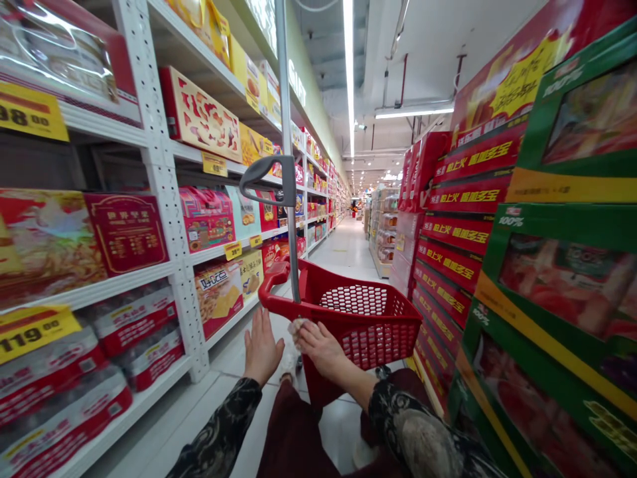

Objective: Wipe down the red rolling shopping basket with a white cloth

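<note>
A red plastic rolling shopping basket stands on the floor in front of my knees, its inside holding nothing that I can see. Its metal pole rises from the near end to a grey handle. My right hand pinches a crumpled whitish wipe or tissue against the basket's near end, just below the rim. Beside it, to the left, my left hand has its fingers stretched out and holds nothing. Its fingertips are close to the basket's red rim corner; whether they touch it I cannot tell.
White shelving with boxed goods and yellow price tags lines the left side. On the right, stacked red cartons and green fruit-pictured boxes stand close to the basket. A tiled aisle runs ahead.
</note>
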`<state>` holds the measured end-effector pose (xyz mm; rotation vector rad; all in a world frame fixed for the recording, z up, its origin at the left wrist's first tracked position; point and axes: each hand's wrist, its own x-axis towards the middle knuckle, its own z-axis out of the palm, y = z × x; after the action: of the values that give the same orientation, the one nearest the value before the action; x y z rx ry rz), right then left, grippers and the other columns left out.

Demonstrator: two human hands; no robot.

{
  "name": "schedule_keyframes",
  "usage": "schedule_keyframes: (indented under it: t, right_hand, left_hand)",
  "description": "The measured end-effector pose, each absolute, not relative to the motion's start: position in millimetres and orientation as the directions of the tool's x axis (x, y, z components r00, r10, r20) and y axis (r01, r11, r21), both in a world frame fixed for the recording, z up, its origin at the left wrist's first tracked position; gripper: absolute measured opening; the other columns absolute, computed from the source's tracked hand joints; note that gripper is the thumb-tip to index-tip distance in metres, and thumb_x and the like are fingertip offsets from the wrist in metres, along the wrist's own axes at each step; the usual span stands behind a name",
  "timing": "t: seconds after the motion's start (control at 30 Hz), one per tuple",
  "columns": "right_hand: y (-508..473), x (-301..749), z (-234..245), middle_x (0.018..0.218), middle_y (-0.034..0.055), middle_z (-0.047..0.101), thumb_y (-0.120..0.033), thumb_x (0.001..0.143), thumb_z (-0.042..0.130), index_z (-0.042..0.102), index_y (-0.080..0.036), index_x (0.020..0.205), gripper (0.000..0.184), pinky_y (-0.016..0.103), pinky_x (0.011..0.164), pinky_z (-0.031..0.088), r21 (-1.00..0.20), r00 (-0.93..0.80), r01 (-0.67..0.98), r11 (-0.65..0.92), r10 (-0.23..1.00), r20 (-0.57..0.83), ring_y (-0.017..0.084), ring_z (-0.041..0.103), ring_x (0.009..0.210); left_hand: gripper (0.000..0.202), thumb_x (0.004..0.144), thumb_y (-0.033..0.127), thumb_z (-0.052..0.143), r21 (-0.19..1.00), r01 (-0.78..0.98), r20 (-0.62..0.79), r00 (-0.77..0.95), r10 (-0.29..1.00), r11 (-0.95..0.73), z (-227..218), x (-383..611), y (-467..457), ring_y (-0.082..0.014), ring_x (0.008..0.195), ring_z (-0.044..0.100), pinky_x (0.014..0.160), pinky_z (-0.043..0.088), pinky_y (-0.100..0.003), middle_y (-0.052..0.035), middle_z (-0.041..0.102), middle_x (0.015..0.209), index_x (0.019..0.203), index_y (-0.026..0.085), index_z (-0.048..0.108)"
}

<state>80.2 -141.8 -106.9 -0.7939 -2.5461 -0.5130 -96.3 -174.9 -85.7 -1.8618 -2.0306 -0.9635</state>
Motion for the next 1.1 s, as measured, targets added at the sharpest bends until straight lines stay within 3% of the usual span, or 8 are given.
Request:
schedule_keyframes:
  t: [0.17, 0.37, 0.43, 0.6, 0.8, 0.97, 1.1]
  right_hand:
    - [-153, 91, -133, 0.131, 0.0069, 0.05, -0.021, 0.092, 0.038, 0.049, -0.021, 0.124, 0.033, 0.045, 0.105, 0.03, 0.157, -0.755, 0.619, 0.77, 0.528, 0.388, 0.019, 0.035, 0.128]
    - [-145, 65, -63, 0.136, 0.0042, 0.045, -0.023, 0.093, 0.038, 0.051, -0.022, 0.122, 0.032, 0.04, 0.109, 0.022, 0.144, -0.6, 0.652, 0.744, 0.39, 0.699, 0.016, 0.023, 0.134]
    - [-139, 59, -48, 0.136, 0.0037, 0.046, -0.023, 0.093, 0.039, 0.051, -0.022, 0.122, 0.031, 0.041, 0.108, 0.023, 0.175, -0.587, 0.662, 0.729, 0.36, 0.725, 0.017, 0.024, 0.134]
    - [-136, 71, -78, 0.13, 0.0036, 0.051, -0.025, 0.094, 0.036, 0.052, -0.021, 0.117, 0.029, 0.043, 0.107, 0.025, 0.274, -0.726, 0.599, 0.753, 0.365, 0.583, 0.019, 0.029, 0.131]
    - [-149, 86, -128, 0.126, 0.0048, 0.053, -0.025, 0.092, 0.04, 0.051, -0.022, 0.117, 0.028, 0.044, 0.103, 0.031, 0.19, -0.739, 0.623, 0.758, 0.492, 0.461, 0.018, 0.036, 0.126]
    - [-144, 67, -78, 0.139, 0.0, 0.041, -0.027, 0.095, 0.031, 0.044, -0.025, 0.127, 0.035, 0.04, 0.109, 0.022, 0.185, -0.65, 0.654, 0.733, 0.42, 0.633, 0.016, 0.021, 0.134]
    - [-135, 52, -51, 0.14, 0.0009, 0.039, -0.028, 0.095, 0.031, 0.046, -0.024, 0.125, 0.034, 0.042, 0.108, 0.021, 0.254, -0.666, 0.651, 0.715, 0.379, 0.642, 0.019, 0.019, 0.135]
  left_hand:
    - [0.073, 0.079, 0.019, 0.044, 0.324, 0.946, 0.547, -0.161, 0.821, -0.031, -112, -90, -178, -0.0285, 0.136, 0.017, 0.103, 0.027, -0.052, -0.0209, 0.02, 0.147, 0.141, 0.008, 0.007]
    - [0.073, 0.079, 0.018, 0.043, 0.383, 0.924, 0.52, -0.218, 0.826, 0.003, -118, -86, -175, -0.028, 0.137, 0.016, 0.104, 0.027, -0.052, -0.0196, 0.021, 0.147, 0.141, 0.009, 0.006]
    - [0.072, 0.079, 0.02, 0.042, 0.401, 0.916, 0.506, -0.226, 0.833, 0.005, -113, -83, -174, -0.028, 0.137, 0.015, 0.104, 0.026, -0.051, -0.0195, 0.021, 0.147, 0.141, 0.008, 0.007]
    - [0.071, 0.078, 0.02, 0.042, 0.419, 0.908, 0.458, -0.232, 0.858, 0.022, -110, -74, -175, -0.0272, 0.137, 0.014, 0.105, 0.025, -0.05, -0.019, 0.02, 0.147, 0.141, 0.007, 0.009]
    - [0.07, 0.08, 0.021, 0.037, 0.395, 0.918, 0.459, -0.223, 0.86, 0.027, -126, -77, -172, -0.0272, 0.137, 0.016, 0.104, 0.026, -0.05, -0.019, 0.021, 0.147, 0.141, 0.007, 0.007]
    - [0.067, 0.081, 0.022, 0.037, 0.408, 0.91, 0.427, -0.263, 0.865, 0.075, -123, -83, -171, -0.027, 0.137, 0.015, 0.104, 0.027, -0.05, -0.0196, 0.022, 0.147, 0.14, 0.005, 0.011]
    - [0.066, 0.082, 0.024, 0.037, 0.421, 0.904, 0.427, -0.273, 0.862, 0.077, -115, -83, -169, -0.027, 0.137, 0.015, 0.104, 0.028, -0.048, -0.02, 0.021, 0.146, 0.139, 0.004, 0.011]
